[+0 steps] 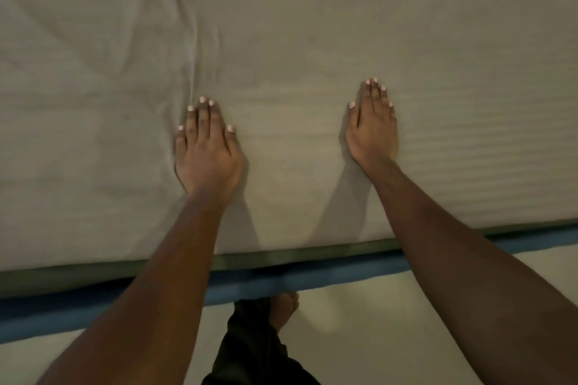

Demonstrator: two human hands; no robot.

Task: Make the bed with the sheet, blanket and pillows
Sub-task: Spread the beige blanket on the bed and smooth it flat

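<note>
A pale beige sheet with faint stripes covers the bed across the upper part of the view. My left hand lies flat on it, fingers straight and together, beside a long crease that runs away from me. My right hand presses flat on the smoother part to the right, fingers straight. Wrinkles spread over the sheet left of the crease. No blanket or pillow is in view.
The bed's near edge shows a dark green band and a blue strip below it. A pale floor lies beneath. My bare foot and dark trouser leg stand close to the bed edge.
</note>
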